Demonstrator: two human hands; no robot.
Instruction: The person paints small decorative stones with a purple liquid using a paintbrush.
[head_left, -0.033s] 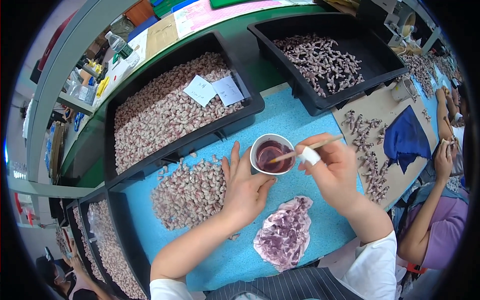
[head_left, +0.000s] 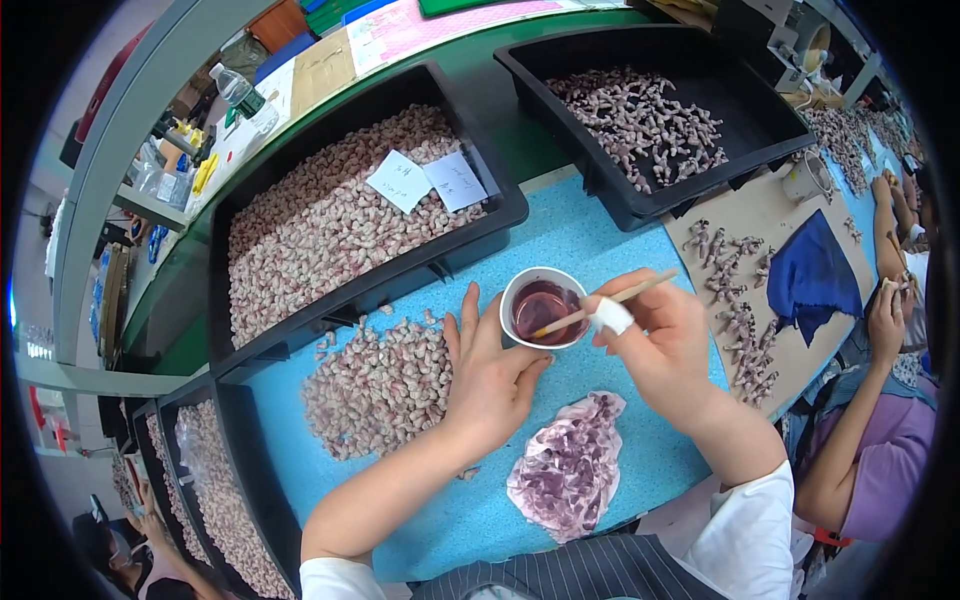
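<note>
Centre frame, right hand (head_left: 668, 338) fingers pinch thin stick (head_left: 610, 299), tip dipped left into white cup (head_left: 541, 306); left hand (head_left: 487, 375) fingers spread flat, touching cup's left side on blue table (head_left: 600, 235).

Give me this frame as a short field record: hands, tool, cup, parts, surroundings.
left hand: flat on the blue mat, fingers beside the cup
right hand: holds a thin brush, wrapped fingertip
cup: white, reddish-purple liquid, brush tip inside
loose parts: pile of small pinkish pieces left of the left hand
rag: stained purple cloth near the mat's front edge
trays: black tray of pinkish pieces with two paper slips; second black tray behind
neighbour: another person's arm at right
</note>
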